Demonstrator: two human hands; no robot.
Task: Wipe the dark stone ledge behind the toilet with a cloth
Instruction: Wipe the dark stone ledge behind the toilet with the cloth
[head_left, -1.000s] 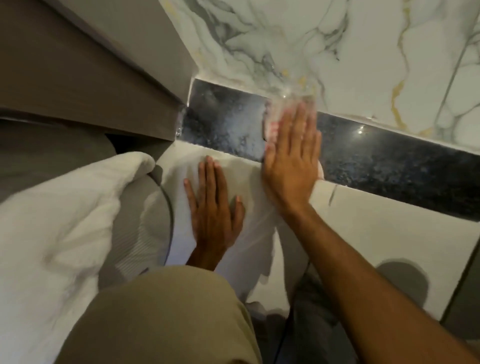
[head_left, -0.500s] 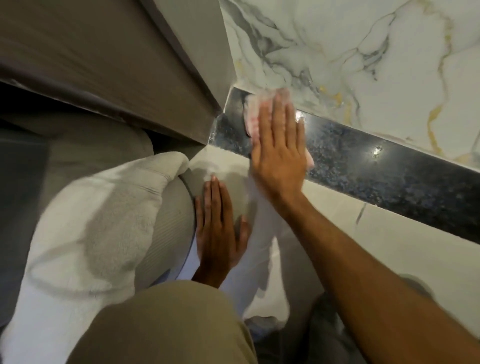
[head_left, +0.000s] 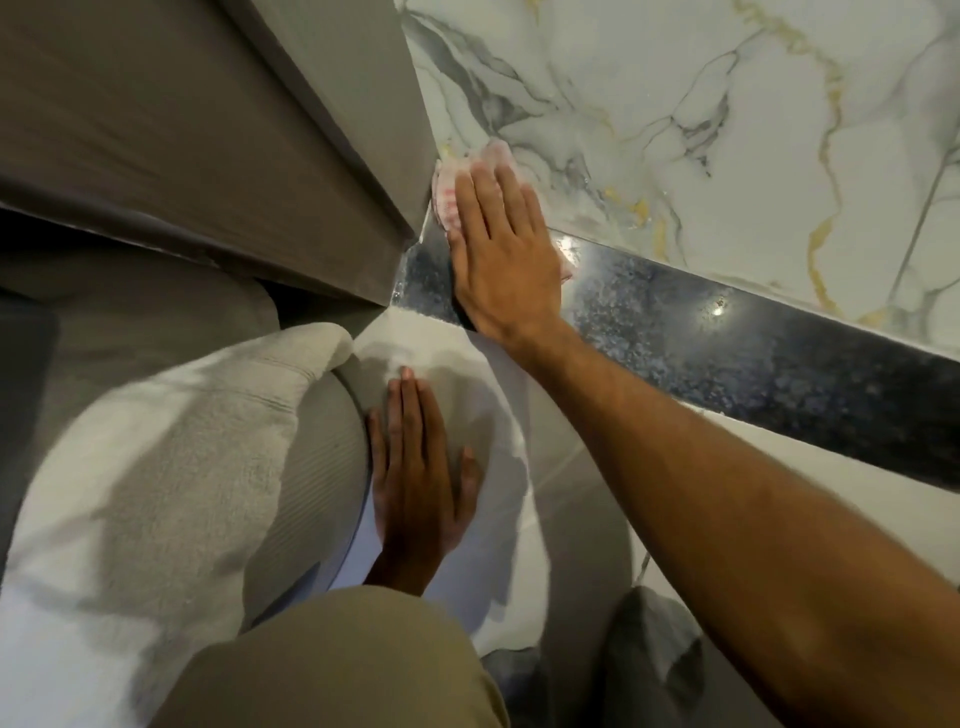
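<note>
The dark speckled stone ledge (head_left: 727, 338) runs from the left corner down to the right under a white marble wall. My right hand (head_left: 501, 249) lies flat, palm down, at the ledge's far left end, pressing a pink and white cloth (head_left: 449, 200) against the corner. Only the cloth's edges show around my fingers. Flat on the white toilet top (head_left: 498, 415) below the ledge rests my left hand (head_left: 418, 478), fingers together and holding nothing.
A white towel (head_left: 171, 467) drapes over the left side. A brown panel (head_left: 208, 130) juts out at the upper left and meets the ledge's end. The marble wall (head_left: 727, 130) rises behind the ledge. My beige-clad knee (head_left: 322, 665) fills the bottom.
My right hand has slid the cloth leftward along the ledge into the corner by the brown panel. The left hand has stayed on the toilet top.
</note>
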